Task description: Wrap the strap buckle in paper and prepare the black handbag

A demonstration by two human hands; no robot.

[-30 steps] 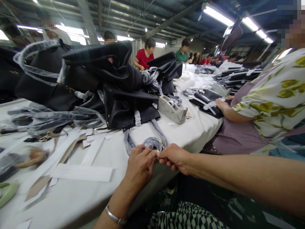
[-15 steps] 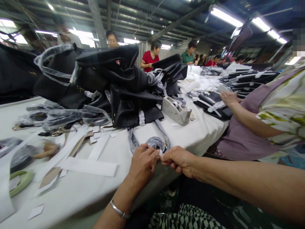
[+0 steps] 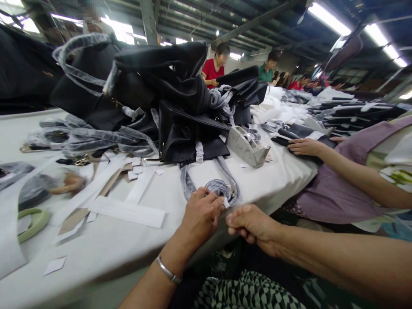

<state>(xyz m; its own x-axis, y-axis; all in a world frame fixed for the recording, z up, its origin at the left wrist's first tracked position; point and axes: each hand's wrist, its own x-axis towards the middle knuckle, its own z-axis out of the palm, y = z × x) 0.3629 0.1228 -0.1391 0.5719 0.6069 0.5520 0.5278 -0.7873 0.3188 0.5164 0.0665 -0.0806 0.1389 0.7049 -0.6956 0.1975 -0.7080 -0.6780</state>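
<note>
A plastic-wrapped bag strap [image 3: 219, 186] lies rolled in a coil near the table's front edge, with a gold metal clasp at its right side. My left hand [image 3: 203, 213] grips the near side of this coil, its fingers bent over it. A small white wrapping piece [image 3: 226, 202] shows at its fingertips. Just to the right, my right hand [image 3: 252, 224] is closed in a pinch, apart from the coil; whatever lies between thumb and finger is too small to make out. Behind the coil, a black handbag [image 3: 193, 133] rests with its wrapped handle [image 3: 187, 180] toward me.
A tape dispenser [image 3: 249, 148] stands right of the handbag. Paper strips [image 3: 128, 210], a green tape roll [image 3: 35, 223] and wrapped straps [image 3: 96, 139] lie to the left. At right, a co-worker's hand [image 3: 304, 147] rests on a black piece.
My right hand has drawn away from the coil and the left fingertips, slightly down and right. My left hand stays on the coil. The camera view has turned a little left.
</note>
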